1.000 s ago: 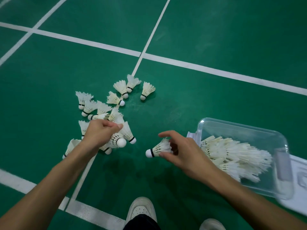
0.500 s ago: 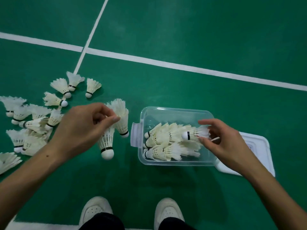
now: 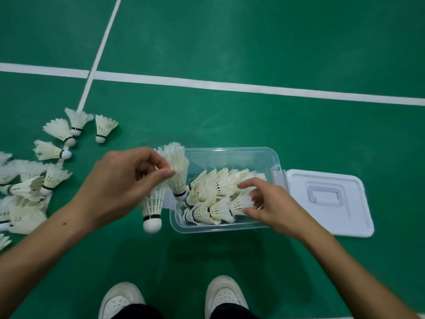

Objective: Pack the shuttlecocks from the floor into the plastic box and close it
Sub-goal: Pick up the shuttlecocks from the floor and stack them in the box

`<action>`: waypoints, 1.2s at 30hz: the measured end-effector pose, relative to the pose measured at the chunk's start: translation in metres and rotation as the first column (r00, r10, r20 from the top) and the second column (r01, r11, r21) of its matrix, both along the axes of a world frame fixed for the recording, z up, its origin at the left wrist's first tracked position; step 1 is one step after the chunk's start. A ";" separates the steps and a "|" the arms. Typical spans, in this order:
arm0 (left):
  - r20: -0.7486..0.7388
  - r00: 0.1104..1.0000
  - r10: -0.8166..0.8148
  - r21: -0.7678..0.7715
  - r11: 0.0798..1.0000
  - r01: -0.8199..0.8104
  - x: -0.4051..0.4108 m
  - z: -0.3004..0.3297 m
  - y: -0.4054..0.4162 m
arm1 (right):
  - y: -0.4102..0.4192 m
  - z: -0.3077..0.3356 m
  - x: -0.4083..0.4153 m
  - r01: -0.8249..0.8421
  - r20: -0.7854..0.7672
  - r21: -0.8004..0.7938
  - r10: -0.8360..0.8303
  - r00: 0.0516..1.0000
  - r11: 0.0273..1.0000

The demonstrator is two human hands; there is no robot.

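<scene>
Clear plastic box (image 3: pixel 230 155), lid (image 3: pixel 326 201) off & lying just beside it on the R, so still loading. L hand (image 3: pixel 119 187) pinches 2 shuttlecocks (image 3: pixel 153 203) by the feathers, corks down, at box's L end, prob. for drop-in. R hand (image 3: pixel 269 203), fingers curled, grips one in the packed row. Approx 15 loose shuttlecocks on floor (image 3: pixel 57 132) to the L

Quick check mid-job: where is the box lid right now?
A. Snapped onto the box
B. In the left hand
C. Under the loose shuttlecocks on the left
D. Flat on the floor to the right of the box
D: the lid lies flat on the green floor just right of the open plastic box, handle side up.
</scene>
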State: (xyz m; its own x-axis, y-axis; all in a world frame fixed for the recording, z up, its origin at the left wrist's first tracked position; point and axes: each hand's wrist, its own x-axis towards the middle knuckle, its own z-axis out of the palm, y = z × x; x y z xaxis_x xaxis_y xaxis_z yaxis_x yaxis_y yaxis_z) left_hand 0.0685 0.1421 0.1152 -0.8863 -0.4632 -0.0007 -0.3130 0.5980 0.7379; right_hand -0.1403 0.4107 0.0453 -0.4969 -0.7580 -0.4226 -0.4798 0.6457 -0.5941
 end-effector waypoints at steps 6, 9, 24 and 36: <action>0.034 0.994 -0.101 -0.005 0.995 0.101 -0.010 -0.009 0.008 | -0.027 -0.011 0.010 -0.035 0.043 0.014 0.035 0.998 0.999; 0.059 0.986 -0.155 -0.016 0.988 0.156 -0.017 -0.010 0.011 | -0.033 -0.007 0.011 -0.056 0.038 0.058 0.054 0.998 0.997; 0.170 0.894 -0.414 -0.001 0.908 0.420 -0.052 -0.003 0.019 | -0.043 0.062 0.006 -0.293 -0.251 -0.287 0.224 0.942 0.912; 0.018 0.899 -0.438 0.124 0.893 0.433 -0.070 -0.014 0.022 | -0.040 0.036 0.011 -0.091 -0.064 -0.265 0.077 0.995 0.960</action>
State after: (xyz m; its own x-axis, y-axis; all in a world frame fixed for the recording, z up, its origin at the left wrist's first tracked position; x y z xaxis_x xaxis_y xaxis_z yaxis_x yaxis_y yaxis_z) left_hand -0.0016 0.1638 0.1016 -0.9969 -0.0251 -0.0742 -0.0746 0.5943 0.8008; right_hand -0.1290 0.3707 0.0811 -0.4426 -0.8796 -0.1744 -0.5605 0.4232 -0.7118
